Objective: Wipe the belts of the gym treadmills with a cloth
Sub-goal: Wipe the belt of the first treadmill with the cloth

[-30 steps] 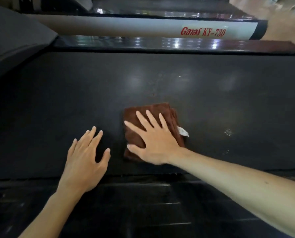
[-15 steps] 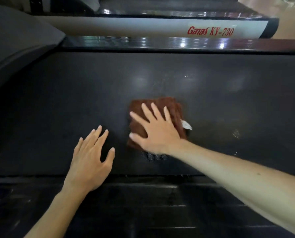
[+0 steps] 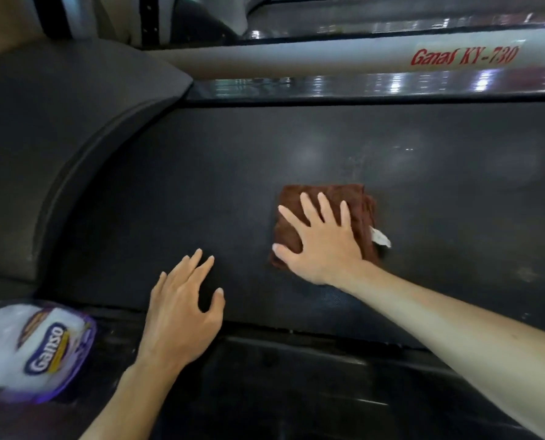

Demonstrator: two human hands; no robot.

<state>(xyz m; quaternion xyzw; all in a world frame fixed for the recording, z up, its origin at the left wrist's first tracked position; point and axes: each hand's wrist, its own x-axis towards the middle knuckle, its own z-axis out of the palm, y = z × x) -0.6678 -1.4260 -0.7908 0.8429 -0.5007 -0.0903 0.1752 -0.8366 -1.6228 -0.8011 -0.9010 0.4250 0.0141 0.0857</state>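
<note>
Cloth flat under my right palm

My right hand (image 3: 323, 246) lies spread on the folded brown cloth (image 3: 356, 203), fingers (image 3: 324, 206) straight and apart, pressing it onto the treadmill belt (image 3: 201, 185). The cloth's far edge shows just beyond my fingertips; its white tag (image 3: 380, 239) pokes out beside my little finger. My left hand (image 3: 182, 308) rests flat on the belt, fingers loosely apart, near the cloth but not touching it.

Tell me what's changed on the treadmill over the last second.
The right hand has pushed the brown cloth away from the near edge of the belt. A white packet has come into view. The left hand stays flat on the belt.
</note>
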